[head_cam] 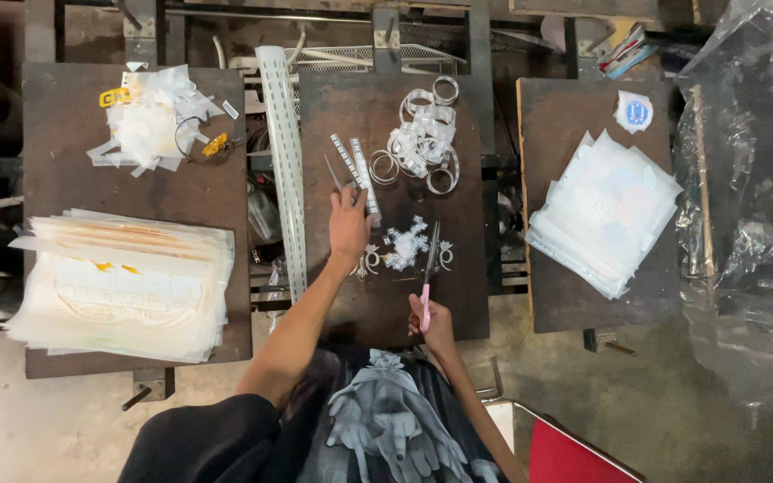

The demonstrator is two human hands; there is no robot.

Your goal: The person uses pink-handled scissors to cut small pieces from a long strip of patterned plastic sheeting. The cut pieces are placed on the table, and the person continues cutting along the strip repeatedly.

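- Three dark, worn boards stand side by side over a metal frame; the middle tabletop [351, 107] carries the work, with a dusty concrete floor [673, 394] below.
- The left hand [348, 224] rests on the middle tabletop, fingers closed on two narrow printed strips [357, 170] that point away from the person.
- The right hand [434, 322] grips the pink handle of one pair of scissors [428, 268], blades lying forward on the tabletop.
- Between the hands lies a small heap of cut pieces [404, 243]; beyond it, a pile of curled clear strips [422, 139], too tangled to count.
- One long perforated strip [284, 152] hangs in the gap beside the left board.
- Two stacks of printed sheets: one on the left [127, 286], one on the right [606, 210].
- Scraps [149, 121] top the left board; crumpled clear plastic [744, 224] fills the right edge.
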